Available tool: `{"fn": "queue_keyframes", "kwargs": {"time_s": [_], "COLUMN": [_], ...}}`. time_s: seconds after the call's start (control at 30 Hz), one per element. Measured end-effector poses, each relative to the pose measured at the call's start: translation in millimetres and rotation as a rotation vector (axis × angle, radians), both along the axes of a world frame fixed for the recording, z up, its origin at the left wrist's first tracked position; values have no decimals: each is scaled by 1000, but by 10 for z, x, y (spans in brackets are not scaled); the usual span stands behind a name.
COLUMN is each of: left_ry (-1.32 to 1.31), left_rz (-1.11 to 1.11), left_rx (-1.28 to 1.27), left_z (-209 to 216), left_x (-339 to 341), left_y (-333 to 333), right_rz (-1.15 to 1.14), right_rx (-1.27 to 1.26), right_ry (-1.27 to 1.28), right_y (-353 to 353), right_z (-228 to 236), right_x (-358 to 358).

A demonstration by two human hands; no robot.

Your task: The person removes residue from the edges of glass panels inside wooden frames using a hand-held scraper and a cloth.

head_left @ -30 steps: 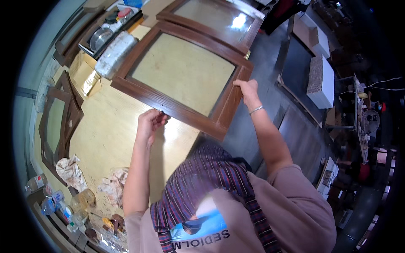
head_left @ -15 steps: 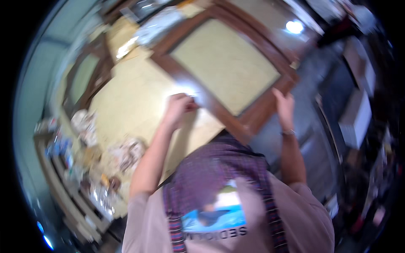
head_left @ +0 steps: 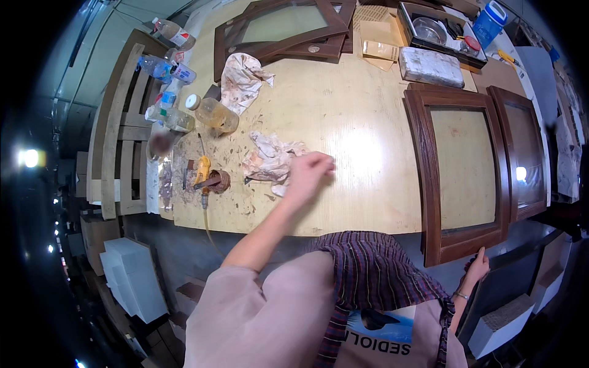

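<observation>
Glossy dark wooden frame, pale matt wooden tabletop, crumpled stained cloth

Left hand touches crumpled rag; right hand grips wooden frame

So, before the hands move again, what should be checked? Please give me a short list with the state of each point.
1. Left hand reaches the crumpled rag: ok, right beside it.
2. Rag gripped: cannot tell, hand is blurred.
3. Right hand on the brown door frame: ok, at its near corner.
4. Frame fully on the workbench: not ok, near edge overhangs.
5. Bottle away from left hand: ok.
</observation>
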State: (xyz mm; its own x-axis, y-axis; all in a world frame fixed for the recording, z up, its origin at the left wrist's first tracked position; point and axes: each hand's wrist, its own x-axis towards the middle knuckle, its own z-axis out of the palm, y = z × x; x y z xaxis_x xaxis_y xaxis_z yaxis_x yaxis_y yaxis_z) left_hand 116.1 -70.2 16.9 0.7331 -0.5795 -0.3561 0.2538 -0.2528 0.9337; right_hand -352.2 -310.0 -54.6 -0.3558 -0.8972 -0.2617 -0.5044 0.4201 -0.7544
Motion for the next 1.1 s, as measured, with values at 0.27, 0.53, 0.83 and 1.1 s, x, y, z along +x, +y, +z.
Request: {"fn": "queue_keyframes", "kwargs": {"time_s": [0.27,0.53,0.83,1.1], "left_ry": [-188,-590,-670,-503], "left_rz": [254,-169,19,-105], "left_rx": [-119,14,307,53], "left_z": [-271,-653,-771,-894], "left_x": [957,1735,2211,2228], "left_y": [351,-1485,-3095,-2558], "right_rz": [450,747,594,759], "right_rx": [-395,-388,-200,-107], "right_ry": [7,23,-16,-134], "right_y": [-118,568,1025,689], "right_z": [495,848,865,920], "right_x": [812,1442,1456,2125]}}
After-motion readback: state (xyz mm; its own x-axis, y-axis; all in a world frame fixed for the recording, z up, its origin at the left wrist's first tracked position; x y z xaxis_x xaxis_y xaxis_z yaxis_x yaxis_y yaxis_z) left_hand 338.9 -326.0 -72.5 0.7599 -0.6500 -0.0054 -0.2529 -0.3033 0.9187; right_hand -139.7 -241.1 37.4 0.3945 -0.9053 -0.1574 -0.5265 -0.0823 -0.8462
